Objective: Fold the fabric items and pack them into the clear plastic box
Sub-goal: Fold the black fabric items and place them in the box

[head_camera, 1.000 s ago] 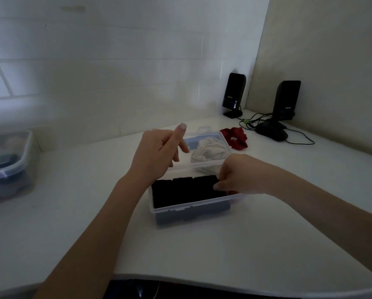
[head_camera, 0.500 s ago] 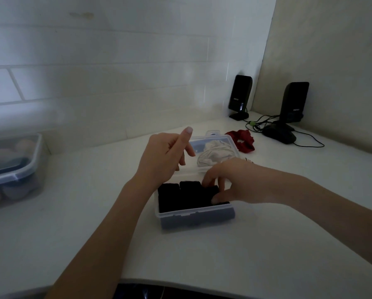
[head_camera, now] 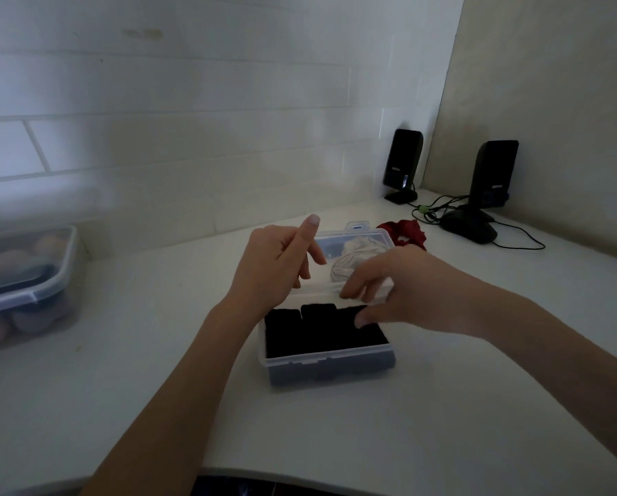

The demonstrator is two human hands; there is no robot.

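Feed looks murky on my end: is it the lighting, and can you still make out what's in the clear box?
Head view: dim, flat light, no glare; the black folded fabric in the clear box reads as one dark mass, folds barely visible. Wide-angle bends the wall tiles; the left container is soft at the edge.

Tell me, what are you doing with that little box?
A person is packing fabric into a clear box on a white table. Folded black cloth already fills it. The right hand hovers over the cloth with spread fingers, holding nothing. The left hand is raised beside it, empty. A white cloth lies on the open lid, and a red scrunchie waits behind.
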